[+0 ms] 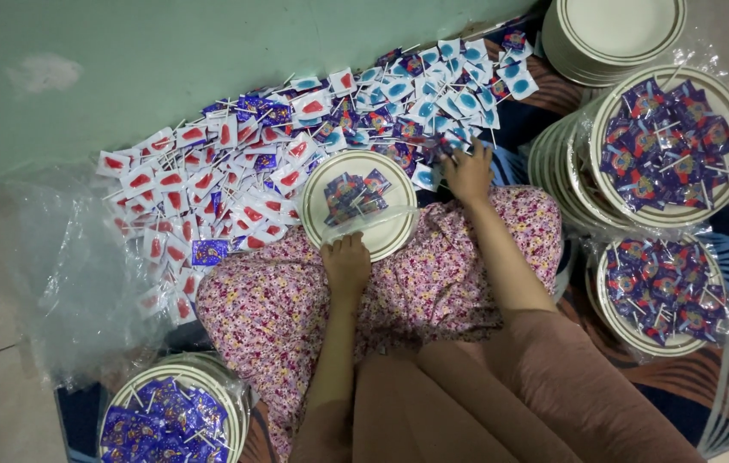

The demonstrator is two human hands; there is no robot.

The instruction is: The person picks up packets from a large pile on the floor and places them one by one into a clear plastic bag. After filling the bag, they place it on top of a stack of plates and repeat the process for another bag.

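A round cream plate [393,237] with a dark rim band rests on my lap, over a floral pink cloth [433,283]. A few purple-wrapped lollipops [354,194] lie on it under a clear plastic film. My left hand [346,264] grips the plate's near edge. My right hand [468,171] reaches forward into the pile of wrapped lollipops [236,171] on the floor, fingers spread over purple and blue ones; whether it holds one is hidden.
Red-wrapped lollipops lie at the left of the pile, blue ones [459,77] at the right. Filled, wrapped plates sit at right [669,141], lower right [664,291] and bottom left [171,420]. Empty plates [613,34] are stacked top right. Crumpled clear plastic [64,283] lies left.
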